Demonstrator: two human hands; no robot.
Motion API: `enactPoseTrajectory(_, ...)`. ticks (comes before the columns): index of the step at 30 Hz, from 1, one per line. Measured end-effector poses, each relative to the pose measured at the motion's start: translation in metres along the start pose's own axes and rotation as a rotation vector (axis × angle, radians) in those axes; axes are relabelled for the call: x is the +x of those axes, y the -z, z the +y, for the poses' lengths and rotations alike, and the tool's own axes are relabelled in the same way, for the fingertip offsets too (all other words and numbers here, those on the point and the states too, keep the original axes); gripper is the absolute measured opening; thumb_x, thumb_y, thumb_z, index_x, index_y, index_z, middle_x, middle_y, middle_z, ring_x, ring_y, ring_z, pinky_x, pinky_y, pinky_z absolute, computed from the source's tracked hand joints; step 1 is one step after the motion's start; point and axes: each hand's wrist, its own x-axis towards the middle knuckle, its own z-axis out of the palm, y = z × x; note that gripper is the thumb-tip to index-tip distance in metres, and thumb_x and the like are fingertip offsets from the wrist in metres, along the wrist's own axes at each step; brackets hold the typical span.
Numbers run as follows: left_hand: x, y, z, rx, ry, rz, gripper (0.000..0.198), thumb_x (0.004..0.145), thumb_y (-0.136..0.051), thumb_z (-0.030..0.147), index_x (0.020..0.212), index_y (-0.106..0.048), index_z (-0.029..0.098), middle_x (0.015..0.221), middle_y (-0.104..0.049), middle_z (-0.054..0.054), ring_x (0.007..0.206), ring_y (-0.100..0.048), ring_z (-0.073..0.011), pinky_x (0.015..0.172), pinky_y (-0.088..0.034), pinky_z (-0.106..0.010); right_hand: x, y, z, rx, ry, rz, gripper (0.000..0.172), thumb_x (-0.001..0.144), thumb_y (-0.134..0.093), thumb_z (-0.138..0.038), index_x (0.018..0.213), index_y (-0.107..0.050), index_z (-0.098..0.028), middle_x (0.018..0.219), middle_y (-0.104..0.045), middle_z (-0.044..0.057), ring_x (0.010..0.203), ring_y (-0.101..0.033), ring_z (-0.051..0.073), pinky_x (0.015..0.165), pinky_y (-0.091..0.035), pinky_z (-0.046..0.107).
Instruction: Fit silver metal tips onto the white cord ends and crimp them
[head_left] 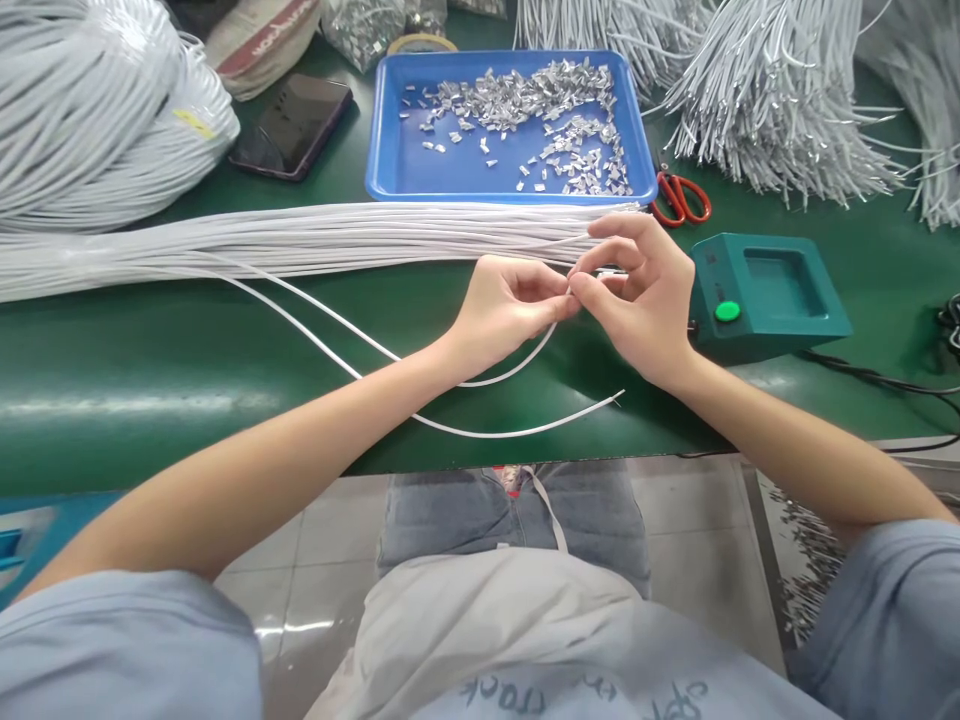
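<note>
My left hand [514,300] pinches a white cable [517,372] close to its end, its thumb and forefinger pressed together. Fingertips touching the left, my right hand [637,290] is closed at the same cable end; whether a small piece sits between its fingers is hidden. The held cable loops below my hands and runs back left to a bundle of white cables [322,232] lying across the table. A second loose cable [495,435] curves toward me, with thin wires showing at its tip.
Behind the bundle stands a blue tray [442,175] of small metal clips [562,90]. Red-handled scissors [681,200] and a green device with a button [780,290] are at right. A phone [292,125], a cable coil [97,110] and more cable bundles [772,100] lie around.
</note>
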Motion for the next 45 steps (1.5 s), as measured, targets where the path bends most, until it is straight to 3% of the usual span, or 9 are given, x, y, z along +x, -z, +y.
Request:
enactPoseTrajectory(13,-0.002,-0.002,0.002,0.004,0.027,0.024,0.034,0.061,-0.09,0.038,0.069,-0.07,0.013,0.054,-0.06,0.002,0.045,-0.048,-0.0057,0.044,-0.037,-0.022,0.001,0.001,-0.007,0.016,0.001,0.043,0.014,0.085,-0.068,-0.03,0.098,-0.063,-0.028,0.071,-0.059,-0.002,0.067,-0.062,0.014,0.053,-0.05,0.028)
enactPoseTrajectory(19,-0.001,-0.001,0.003,-0.089,0.075,0.029,0.025,0.067,-0.087,0.029,0.068,-0.069,0.012,0.053,-0.056,0.004,0.042,-0.045,-0.0034,0.041,-0.033,-0.019,0.001,0.002,-0.007,-0.03,-0.033,0.02,0.014,0.087,-0.066,-0.03,0.099,-0.06,-0.027,0.073,-0.058,-0.002,0.068,-0.059,0.013,0.056,-0.051,0.029)
enactPoseTrajectory(24,0.003,0.003,0.009,-0.154,0.102,0.08,0.02,0.071,-0.084,0.024,0.069,-0.068,0.013,0.063,-0.063,0.001,0.043,-0.042,-0.0008,0.039,-0.03,-0.017,0.002,0.004,0.0,-0.003,-0.027,0.051,0.011,0.09,-0.063,-0.034,0.1,-0.061,-0.028,0.079,-0.062,0.0,0.073,-0.061,0.015,0.057,-0.054,0.029)
enactPoseTrajectory(29,0.003,0.003,0.012,-0.235,0.175,-0.039,0.022,0.073,-0.083,0.028,0.069,-0.069,0.011,0.063,-0.062,0.0,0.043,-0.038,0.0004,0.038,-0.024,-0.016,0.004,0.004,0.003,0.121,-0.04,0.004,0.023,0.089,-0.062,-0.042,0.11,-0.061,-0.031,0.094,-0.069,0.001,0.087,-0.067,0.017,0.061,-0.059,0.03)
enactPoseTrajectory(34,0.001,0.0,0.009,-0.226,0.134,-0.097,0.029,0.072,-0.084,0.037,0.069,-0.071,0.012,0.061,-0.061,0.0,0.044,-0.042,-0.0015,0.039,-0.026,-0.017,0.004,0.005,-0.003,0.18,-0.12,-0.081,0.035,0.088,-0.061,-0.052,0.115,-0.061,-0.03,0.11,-0.07,0.003,0.081,-0.069,0.018,0.055,-0.056,0.031)
enactPoseTrajectory(45,0.0,0.0,0.007,-0.142,0.123,-0.128,0.035,0.073,-0.082,0.046,0.069,-0.07,0.013,0.063,-0.062,-0.002,0.045,-0.041,-0.0036,0.038,-0.028,-0.019,0.008,0.004,-0.014,0.27,-0.211,-0.018,0.036,0.074,-0.078,-0.051,0.098,-0.065,-0.028,0.086,-0.071,0.0,0.064,-0.064,0.016,0.065,-0.059,0.038)
